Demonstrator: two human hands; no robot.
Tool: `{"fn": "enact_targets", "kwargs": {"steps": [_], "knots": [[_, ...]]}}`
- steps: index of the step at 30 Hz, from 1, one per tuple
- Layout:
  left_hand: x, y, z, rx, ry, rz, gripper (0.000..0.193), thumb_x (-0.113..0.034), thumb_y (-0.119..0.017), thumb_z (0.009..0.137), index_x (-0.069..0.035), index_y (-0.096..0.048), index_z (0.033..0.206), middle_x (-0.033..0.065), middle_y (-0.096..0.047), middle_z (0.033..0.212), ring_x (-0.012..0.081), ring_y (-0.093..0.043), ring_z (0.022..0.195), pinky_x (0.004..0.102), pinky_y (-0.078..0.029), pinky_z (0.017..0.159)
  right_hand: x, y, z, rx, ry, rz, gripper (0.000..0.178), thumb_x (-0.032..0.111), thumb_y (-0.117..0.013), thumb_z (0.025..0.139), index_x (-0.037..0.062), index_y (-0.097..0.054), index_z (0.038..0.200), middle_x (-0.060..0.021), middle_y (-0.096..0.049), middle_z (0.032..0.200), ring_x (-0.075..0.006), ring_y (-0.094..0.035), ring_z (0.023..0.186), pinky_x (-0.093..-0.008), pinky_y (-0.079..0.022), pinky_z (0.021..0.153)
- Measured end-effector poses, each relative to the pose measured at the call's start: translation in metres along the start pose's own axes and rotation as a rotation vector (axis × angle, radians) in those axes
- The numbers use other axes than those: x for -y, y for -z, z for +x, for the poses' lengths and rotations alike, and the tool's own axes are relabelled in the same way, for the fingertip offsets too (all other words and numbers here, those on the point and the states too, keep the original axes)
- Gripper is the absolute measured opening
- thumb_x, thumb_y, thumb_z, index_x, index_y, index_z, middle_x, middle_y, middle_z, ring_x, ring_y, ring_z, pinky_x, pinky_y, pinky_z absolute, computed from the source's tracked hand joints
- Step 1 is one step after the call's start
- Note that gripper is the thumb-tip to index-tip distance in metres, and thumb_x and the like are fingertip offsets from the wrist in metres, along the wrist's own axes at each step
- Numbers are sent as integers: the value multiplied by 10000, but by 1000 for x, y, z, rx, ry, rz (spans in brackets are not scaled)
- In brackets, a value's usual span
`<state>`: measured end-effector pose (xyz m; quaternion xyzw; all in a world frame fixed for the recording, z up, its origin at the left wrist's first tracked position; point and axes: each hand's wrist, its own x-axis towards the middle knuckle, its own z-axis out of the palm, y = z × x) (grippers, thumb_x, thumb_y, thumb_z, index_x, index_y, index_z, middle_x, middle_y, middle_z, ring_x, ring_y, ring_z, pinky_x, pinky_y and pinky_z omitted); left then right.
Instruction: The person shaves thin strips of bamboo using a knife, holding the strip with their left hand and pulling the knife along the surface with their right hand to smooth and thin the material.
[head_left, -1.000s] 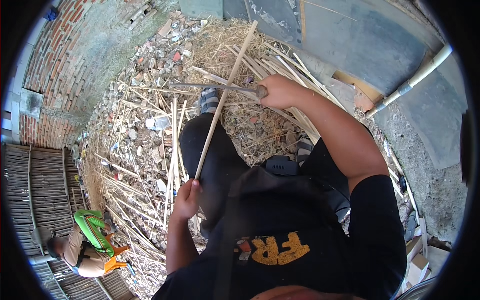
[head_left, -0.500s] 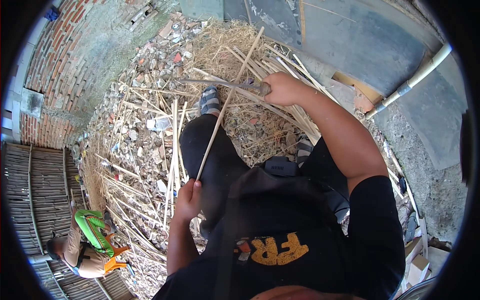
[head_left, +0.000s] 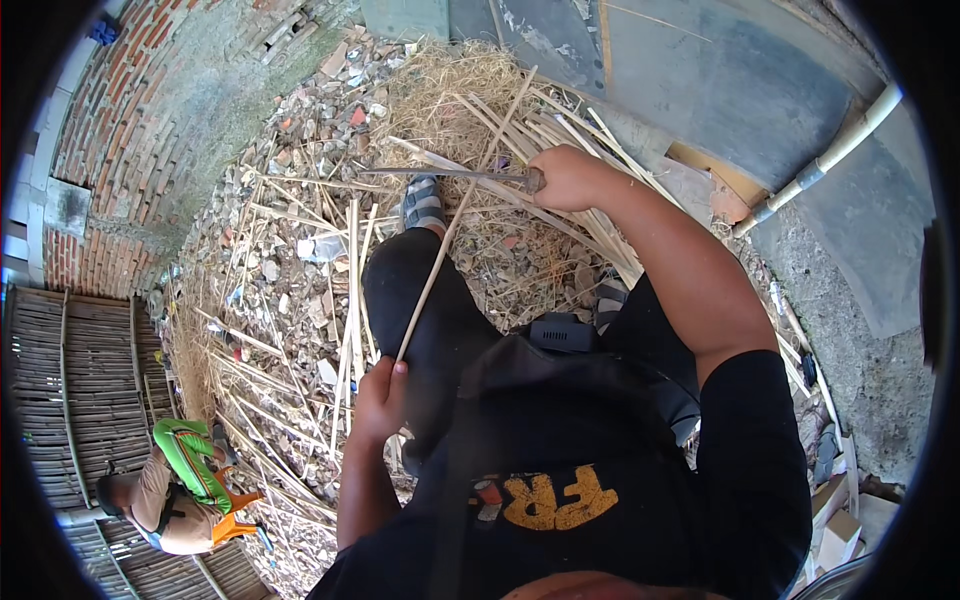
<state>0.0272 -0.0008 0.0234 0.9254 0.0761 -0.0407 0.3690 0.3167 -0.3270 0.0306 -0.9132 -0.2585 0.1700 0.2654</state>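
My left hand (head_left: 378,402) is closed around the near end of a long, thin bamboo strip (head_left: 431,278). The strip slants away over my left knee, its far end above the dry straw. In my right hand (head_left: 572,180) is a knife (head_left: 437,173), gripped by its handle with the blade pointing left. The blade crosses the strip in its upper half; whether it touches or cuts in cannot be made out. Behind the knife lies a pile of split bamboo strips (head_left: 590,228), partly hidden by my right hand and forearm.
Rubble (head_left: 290,270) and dry straw (head_left: 430,95) cover the ground. More bamboo strips (head_left: 350,290) lie left of my leg. Grey panels (head_left: 720,90) and a white pipe (head_left: 860,130) stand at right. At lower left another person (head_left: 175,505) sits on an orange stool (head_left: 232,528).
The bamboo strip's far end has shifted slightly right and nearer. The knife blade has tilted a little and lies more level. Both hands keep their grips.
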Motion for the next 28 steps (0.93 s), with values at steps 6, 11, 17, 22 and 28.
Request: {"fn": "enact_targets", "kwargs": {"steps": [6, 11, 17, 22, 28], "knots": [[2, -1, 3, 25, -5, -26, 372, -255, -488, 1070, -13, -496, 788, 126, -494, 620, 197, -473, 597, 380, -401, 578, 42, -26, -15, 62, 210, -167, 233, 133, -631, 718, 120, -747, 919, -148, -696, 802, -337, -695, 807, -465, -532, 704], [1, -1, 4, 33, -12, -25, 363, -258, -496, 1067, -13, -501, 800, 130, -502, 629, 203, -472, 597, 382, -400, 580, 5, -15, 6, -32, 157, 0, 216, 187, -710, 727, 41, -699, 887, -167, -706, 828, -346, -678, 784, -448, -524, 714], [2, 4, 3, 38, 14, 5, 349, -252, -516, 1056, -10, -499, 806, 139, -496, 634, 213, -460, 594, 384, -400, 583, -25, -2, 5, -151, -16, -40, 202, 177, -642, 740, 33, -715, 861, -198, -694, 806, -377, -683, 811, -479, -534, 736], [7, 0, 5, 52, 7, -27, 346, -247, -524, 1053, -9, -499, 803, 142, -491, 633, 215, -455, 591, 385, -396, 579, 21, -24, -2, 26, 102, -33, 200, 224, -722, 754, 59, -697, 865, -153, -681, 780, -340, -672, 768, -455, -516, 708], [8, 1, 6, 48, -22, -32, 350, -249, -521, 1056, -11, -500, 801, 120, -501, 631, 231, -451, 582, 381, -389, 574, 41, -16, -10, 124, 170, -166, 333, 358, -836, 733, 92, -713, 892, -134, -707, 820, -312, -708, 842, -478, -525, 738]]}}
